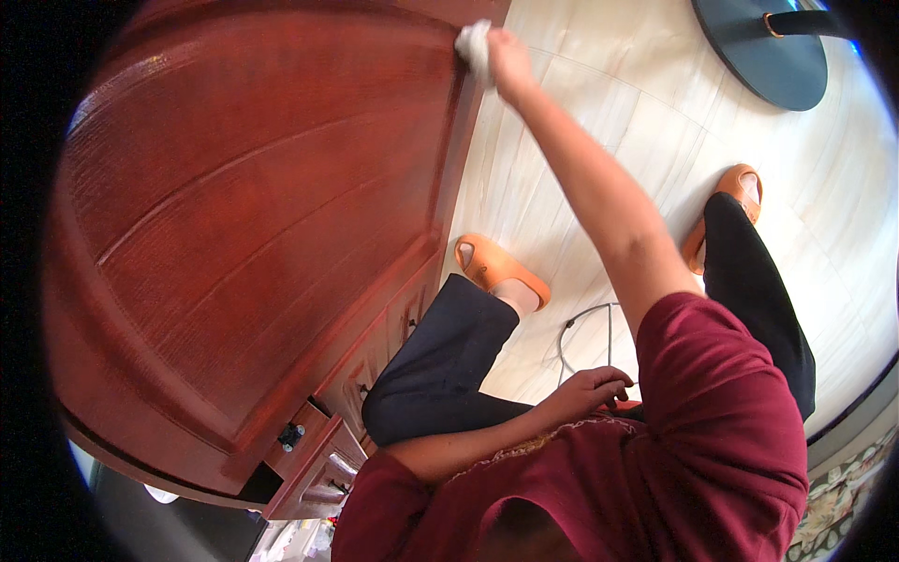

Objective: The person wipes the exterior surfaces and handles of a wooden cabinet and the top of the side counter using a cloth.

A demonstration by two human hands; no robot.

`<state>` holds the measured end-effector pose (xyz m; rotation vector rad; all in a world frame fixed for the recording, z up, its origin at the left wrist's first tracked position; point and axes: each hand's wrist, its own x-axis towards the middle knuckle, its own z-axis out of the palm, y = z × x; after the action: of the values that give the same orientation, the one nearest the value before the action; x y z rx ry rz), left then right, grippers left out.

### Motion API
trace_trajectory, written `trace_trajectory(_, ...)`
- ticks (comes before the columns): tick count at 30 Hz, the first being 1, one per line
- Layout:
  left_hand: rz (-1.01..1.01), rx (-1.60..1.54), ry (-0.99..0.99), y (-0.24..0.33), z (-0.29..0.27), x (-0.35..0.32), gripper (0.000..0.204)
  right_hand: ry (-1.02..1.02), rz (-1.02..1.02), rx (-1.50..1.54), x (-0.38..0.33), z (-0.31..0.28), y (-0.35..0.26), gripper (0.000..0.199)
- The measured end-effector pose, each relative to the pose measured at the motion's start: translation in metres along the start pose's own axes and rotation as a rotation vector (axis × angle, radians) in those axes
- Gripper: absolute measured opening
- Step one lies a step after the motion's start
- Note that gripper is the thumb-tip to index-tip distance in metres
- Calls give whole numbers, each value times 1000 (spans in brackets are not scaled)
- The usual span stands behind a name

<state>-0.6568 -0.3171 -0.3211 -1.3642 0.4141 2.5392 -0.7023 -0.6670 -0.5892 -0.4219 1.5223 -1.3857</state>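
Observation:
My right arm reaches far forward, and my right hand is closed around a bunched white cloth. The cloth presses against the far right edge of a large reddish-brown wooden panel, which has a glossy raised border and curved grooves. My left forearm lies across my lap. Its hand rests near my waist with the fingers loosely curled, and nothing shows in it.
Drawers with dark knobs run below the panel; one drawer stands out near a small metal fitting. My orange slippers are on the pale floor. A cable loops there. A dark round base stands far right.

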Motion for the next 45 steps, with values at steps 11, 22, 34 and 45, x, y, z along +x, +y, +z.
trace_trajectory(11, 68, -25, 26, -13, -12, -6, 29, 459, -112, 82, -74, 69, 32, 31)
trace_trajectory(22, 148, -19, 109, -91, 5, 25, 37, 123, 1285, 677, -272, 91, 90, 46)
trace_trajectory(34, 93, -95, -8, -32, 7, -13, 28, 71, 476, 410, -186, 75, 64, 40)
trace_trajectory(45, -30, 111, -63, -47, 18, -16, 31, -37, 1093, 423, -379, 121, 12, 58)
